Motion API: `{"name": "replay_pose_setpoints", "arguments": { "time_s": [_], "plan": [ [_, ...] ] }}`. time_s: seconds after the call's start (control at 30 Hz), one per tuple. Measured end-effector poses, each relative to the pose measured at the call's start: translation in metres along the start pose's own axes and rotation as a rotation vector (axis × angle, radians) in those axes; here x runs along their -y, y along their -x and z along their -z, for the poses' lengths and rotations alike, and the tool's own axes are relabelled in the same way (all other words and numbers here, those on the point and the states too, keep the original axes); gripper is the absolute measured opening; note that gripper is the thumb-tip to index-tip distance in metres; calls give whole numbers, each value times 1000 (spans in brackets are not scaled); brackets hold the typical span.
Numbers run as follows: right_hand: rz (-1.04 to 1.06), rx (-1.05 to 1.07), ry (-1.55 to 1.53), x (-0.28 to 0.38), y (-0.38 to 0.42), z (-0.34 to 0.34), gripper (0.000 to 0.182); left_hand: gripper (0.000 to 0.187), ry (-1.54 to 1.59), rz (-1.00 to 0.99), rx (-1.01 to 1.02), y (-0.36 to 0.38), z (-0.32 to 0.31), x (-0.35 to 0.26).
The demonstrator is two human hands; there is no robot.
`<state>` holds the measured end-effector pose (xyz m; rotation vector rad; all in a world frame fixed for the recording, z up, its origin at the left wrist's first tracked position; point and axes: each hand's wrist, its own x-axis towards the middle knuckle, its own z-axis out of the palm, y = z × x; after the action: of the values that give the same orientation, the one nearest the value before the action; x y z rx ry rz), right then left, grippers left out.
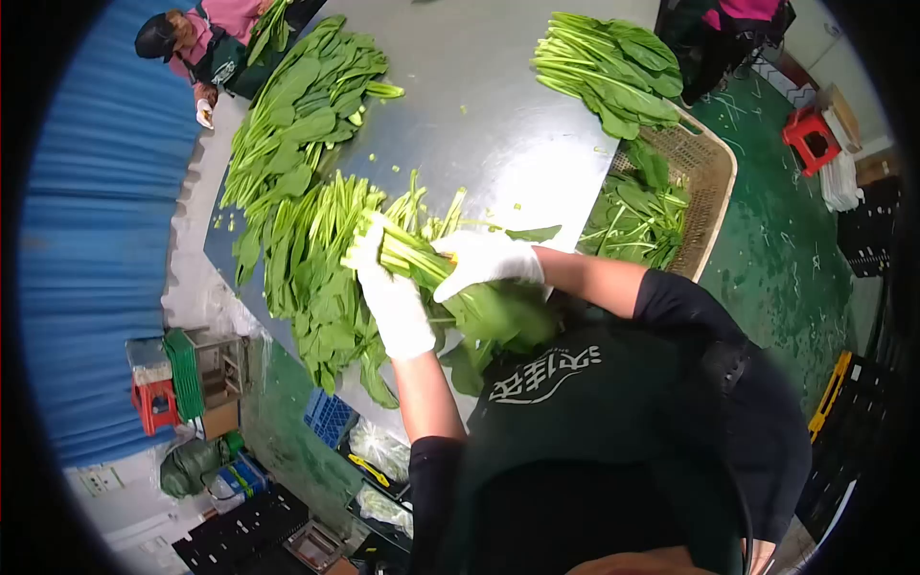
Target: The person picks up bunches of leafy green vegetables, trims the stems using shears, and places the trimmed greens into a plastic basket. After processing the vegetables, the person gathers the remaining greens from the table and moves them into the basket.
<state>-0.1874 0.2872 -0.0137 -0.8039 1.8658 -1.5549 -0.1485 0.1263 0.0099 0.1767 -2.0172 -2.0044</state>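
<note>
A bunch of leafy green vegetables (412,257) is held between my two white-gloved hands, pale stem ends to the left and leaves to the right, slightly blurred. My left hand (391,302) is closed around the stems near their cut ends. Further along the same bunch, my right hand (494,264) is closed over the stalks. A small orange-yellow bit shows at its fingers, too small to name. Just beyond and left of my hands, a row of loose greens (311,278) lies along the metal table's edge, stems pointing away from me.
More greens are heaped on the metal table (450,86) at far left (297,115) and far right (613,72). A plastic basket (714,192) holding greens stands at the right edge. A co-worker (216,48) holds greens at far left; another person (728,29) stands far right. Red stools (813,139) and crates surround.
</note>
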Motion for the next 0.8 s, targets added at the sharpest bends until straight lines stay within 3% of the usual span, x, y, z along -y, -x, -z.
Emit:
{"name": "replay_pose_setpoints", "arguments": {
  "time_s": [0.03,0.1,0.13,0.17,0.2,0.27,0.3,0.37,0.43,0.47,0.5,0.57,0.63,0.7,0.77,0.8],
  "plan": [
    [-2,-6,2,6,5,9,62,34,3,0,6,-3,-4,9],
    [-221,71,-509,11,14,24,58,44,275,83,8,-6,-7,21],
    [-115,-80,-500,-3,2,25,46,48,852,428,-19,-21,-14,18],
    [-109,-43,-749,-17,9,35,42,48,639,339,-15,-20,-17,36],
    [-252,-39,-888,-28,7,51,44,47,363,337,116,-14,-34,28],
    [-12,-20,-1338,-31,-2,73,46,45,-16,441,343,-7,-50,42],
    [31,-32,-1333,-41,-7,95,48,44,-121,547,446,-5,-48,69],
    [83,-125,-1405,-44,-8,125,50,29,-231,424,558,4,-60,80],
    [71,-136,-1377,-44,-4,159,53,22,-240,437,679,0,-62,66],
    [47,-267,-1262,-36,7,175,45,18,-256,445,801,-4,-63,61],
    [49,-284,-1232,-29,13,200,45,15,-161,449,680,-2,-62,70],
    [-221,-603,-502,-21,20,260,35,12,-129,516,483,-3,-46,75],
    [-192,-627,337,-45,21,334,32,10,-30,592,255,4,-27,78],
    [-364,-850,1060,-38,23,358,35,9,-72,575,85,17,-9,77],
    [-483,-740,1361,-81,29,396,35,10,-111,583,12,35,10,82],
    [-443,-694,1438,-107,36,405,39,10,-122,638,-33,48,19,86]
  ]
}}
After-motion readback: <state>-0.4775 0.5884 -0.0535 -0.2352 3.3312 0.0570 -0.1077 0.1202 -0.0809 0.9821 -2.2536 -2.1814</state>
